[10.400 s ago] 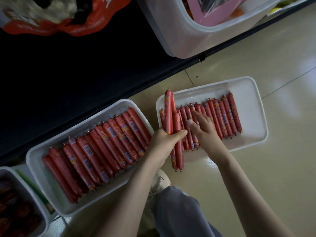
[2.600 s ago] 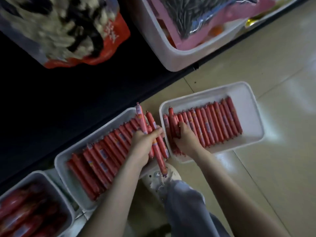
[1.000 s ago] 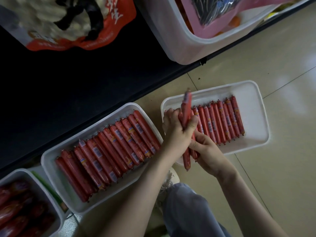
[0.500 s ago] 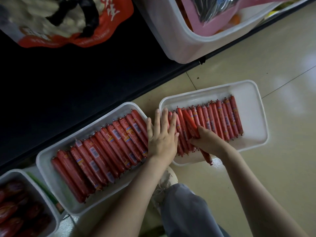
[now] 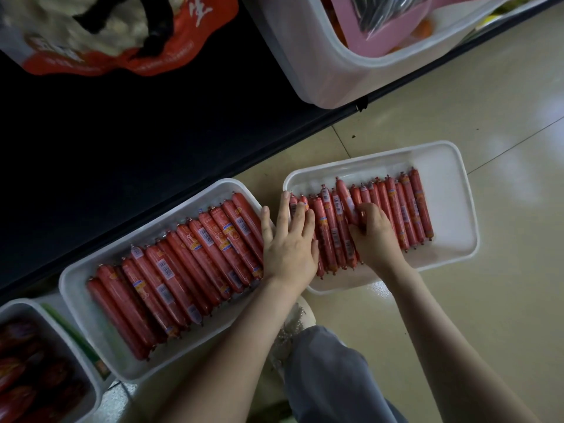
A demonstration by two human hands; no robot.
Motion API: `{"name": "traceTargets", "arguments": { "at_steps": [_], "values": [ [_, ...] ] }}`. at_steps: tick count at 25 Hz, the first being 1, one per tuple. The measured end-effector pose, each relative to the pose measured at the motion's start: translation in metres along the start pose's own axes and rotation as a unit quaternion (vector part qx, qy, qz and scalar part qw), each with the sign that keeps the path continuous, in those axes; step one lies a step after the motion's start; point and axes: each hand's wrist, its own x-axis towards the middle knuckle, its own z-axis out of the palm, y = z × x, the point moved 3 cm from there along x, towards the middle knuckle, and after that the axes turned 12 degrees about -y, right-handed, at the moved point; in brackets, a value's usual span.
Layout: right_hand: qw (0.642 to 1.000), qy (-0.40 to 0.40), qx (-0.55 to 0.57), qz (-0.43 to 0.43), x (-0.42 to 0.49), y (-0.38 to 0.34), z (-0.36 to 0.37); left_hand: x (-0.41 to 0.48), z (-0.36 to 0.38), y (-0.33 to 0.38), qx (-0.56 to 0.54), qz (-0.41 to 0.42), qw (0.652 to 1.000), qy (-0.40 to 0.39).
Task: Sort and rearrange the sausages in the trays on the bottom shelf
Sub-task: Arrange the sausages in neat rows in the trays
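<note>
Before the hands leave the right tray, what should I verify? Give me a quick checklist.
1. Thin sausages lie in one row in the right tray: ok.
2. All of them parallel: not ok, one crooked sausage slants across its neighbours.
3. Left hand rests flat on the row's left end: ok.
4. Right hand free of the crooked sausage: cannot tell, its fingers curl over it.
5. Thick sausages in the left tray lined up: ok.

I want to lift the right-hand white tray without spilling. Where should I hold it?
Grip the white tray by the rims of its two short ends, one hand from each side: the thin sausages run in a row along its length, so end grips likely keep it level.
</note>
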Motion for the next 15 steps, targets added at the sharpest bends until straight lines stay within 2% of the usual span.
{"name": "traceTargets", "arguments": {
  "at_steps": [3,4,5,7,10,13,15],
  "values": [
    [0.995,-0.086,-0.054,-0.002,-0.010,0.010,0.004,0.000,-0.001,0.000,-0.004,-0.005,1.000,0.001],
    [0.993,-0.087,-0.075,0.009,-0.014,0.010,0.005,0.000,-0.001,0.001,-0.005,-0.007,1.000,0.004],
    [0.993,-0.055,-0.101,0.003,-0.015,0.008,0.005,0.000,-0.001,0.001,-0.005,-0.008,1.000,0.006],
    [0.988,-0.012,-0.148,-0.038,-0.012,-0.005,0.010,0.001,0.000,0.001,-0.003,-0.008,1.000,0.010],
    [0.971,-0.023,-0.205,-0.123,0.007,-0.023,0.027,0.001,0.000,0.001,0.007,-0.013,1.000,0.009],
    [0.961,-0.061,-0.245,-0.111,0.023,-0.032,0.033,-0.001,0.001,0.001,0.022,-0.009,1.000,-0.015],
    [0.960,-0.043,-0.255,-0.109,0.019,-0.033,0.035,-0.001,0.000,0.001,0.020,-0.007,0.999,-0.025]
  ]
}}
